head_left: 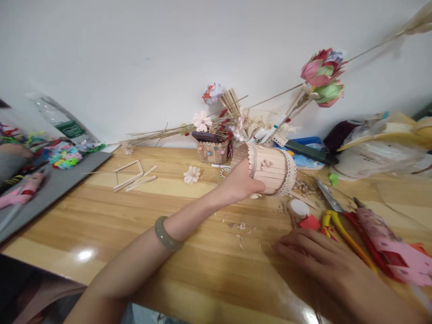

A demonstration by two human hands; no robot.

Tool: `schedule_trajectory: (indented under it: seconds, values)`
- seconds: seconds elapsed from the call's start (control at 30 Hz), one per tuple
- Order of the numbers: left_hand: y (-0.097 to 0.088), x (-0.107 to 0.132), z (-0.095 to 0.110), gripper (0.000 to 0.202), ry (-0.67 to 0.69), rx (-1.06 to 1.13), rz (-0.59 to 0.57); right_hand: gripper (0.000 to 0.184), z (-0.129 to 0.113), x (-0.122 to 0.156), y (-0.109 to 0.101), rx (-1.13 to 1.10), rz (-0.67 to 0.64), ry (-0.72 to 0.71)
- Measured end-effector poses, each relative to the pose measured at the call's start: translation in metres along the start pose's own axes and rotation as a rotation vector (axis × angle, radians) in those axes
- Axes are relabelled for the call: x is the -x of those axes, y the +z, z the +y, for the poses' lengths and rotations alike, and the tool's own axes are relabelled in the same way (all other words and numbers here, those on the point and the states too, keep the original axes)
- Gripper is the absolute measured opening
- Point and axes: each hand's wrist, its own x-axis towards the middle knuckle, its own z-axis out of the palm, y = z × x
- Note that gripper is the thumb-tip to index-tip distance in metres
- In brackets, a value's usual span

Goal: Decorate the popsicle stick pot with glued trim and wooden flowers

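Note:
My left hand (240, 183) is closed round the open rim of a round wooden-stick basket (272, 168), thumb on the outside and other fingers hidden. The basket is tipped on its side, with lace along its right edge and a flower-shaped decoration on its wall. Near the table's front right, my right hand (313, 254) rests palm down with fingers stretched out and nothing visible in it. Just beyond its fingers are a small white-topped jar (299, 208) and a red piece (309, 222). Yellow-handled scissors (337, 220) and a pink glue gun (393, 245) lie to its right.
Behind stands a small decorated basket (212, 151) with dried stems. A pale flower (192, 175) and thin sticks (135, 175) lie left of centre. Farther left are a grey board (72, 180), another pink glue gun (25, 191) and a bottle (64, 119). Wood scraps (241, 226) litter the middle.

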Motion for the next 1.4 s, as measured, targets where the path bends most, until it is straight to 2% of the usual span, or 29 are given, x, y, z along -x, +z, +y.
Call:
schedule_trajectory:
  seconds: [0.13,0.2,0.4,0.53,0.67,0.83,0.93,1.03,1.1,1.17,1.27,1.4]
  values:
    - [0.001,0.001,0.003,0.055,-0.013,-0.019,-0.003,0.027,-0.004,-0.013,0.002,0.022,-0.095,0.084]
    - [0.001,0.0,0.004,0.054,-0.013,-0.02,-0.003,0.028,-0.004,-0.015,0.003,0.072,-0.133,0.074]
    - [0.001,-0.001,0.004,0.052,-0.029,0.001,-0.03,0.038,0.004,-0.004,0.004,0.317,0.032,0.017]
    - [0.001,-0.001,0.004,0.054,-0.034,0.014,-0.024,0.036,0.0,-0.008,0.005,0.231,-0.048,-0.007]
    - [0.0,0.001,0.002,0.05,-0.022,-0.022,-0.017,0.04,0.001,-0.015,0.004,0.314,-0.003,0.037]
    - [0.0,0.0,-0.002,0.048,-0.008,-0.05,-0.022,0.041,0.001,-0.018,0.004,0.325,-0.04,0.033]
    - [0.0,-0.001,-0.004,0.047,0.005,-0.044,-0.032,0.042,-0.001,-0.02,0.005,0.4,0.04,0.056]
    - [0.0,-0.001,-0.004,0.047,0.016,-0.04,-0.045,0.041,-0.001,-0.024,0.009,0.347,-0.006,0.027]
    - [0.0,-0.001,-0.002,0.049,0.006,-0.04,-0.033,0.039,0.003,-0.027,0.014,0.298,-0.065,0.023]
    - [0.0,-0.001,-0.001,0.05,0.003,-0.052,-0.023,0.039,0.01,-0.028,0.019,0.328,-0.07,0.041]
    - [0.0,-0.001,-0.002,0.047,0.015,-0.079,-0.031,0.037,0.022,-0.025,0.023,0.42,-0.039,0.066]
    - [0.0,-0.001,-0.002,0.049,0.016,-0.061,-0.046,0.025,0.027,-0.019,0.016,0.408,-0.016,0.113]
